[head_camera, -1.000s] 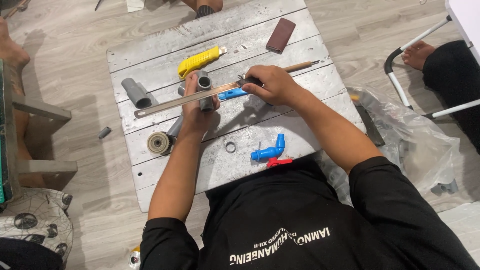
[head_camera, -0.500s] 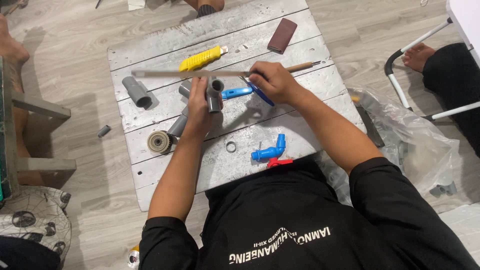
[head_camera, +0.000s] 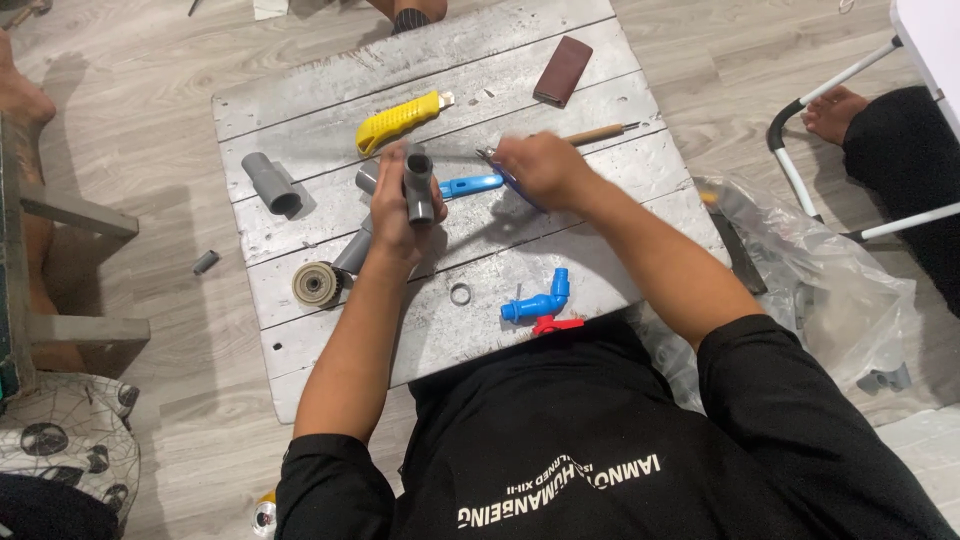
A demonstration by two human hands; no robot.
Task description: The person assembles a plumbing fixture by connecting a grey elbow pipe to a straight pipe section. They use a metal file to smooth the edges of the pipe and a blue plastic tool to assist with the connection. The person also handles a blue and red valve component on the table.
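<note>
Two hands — left point(head_camera: 395, 215) gripping grey pipe fitting point(head_camera: 418, 182), right point(head_camera: 540, 168) blurred

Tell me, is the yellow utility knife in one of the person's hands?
No, the yellow utility knife lies on the grey board, while the left hand holds a grey pipe fitting.

Looks like a home floor turned makeshift workshop. Wood-look floor point(head_camera: 150, 130), bare foot point(head_camera: 835, 110) nearby. Low plank surface point(head_camera: 560, 260) w/ pipe fittings point(head_camera: 270, 183), yellow utility knife point(head_camera: 400, 120).
</note>
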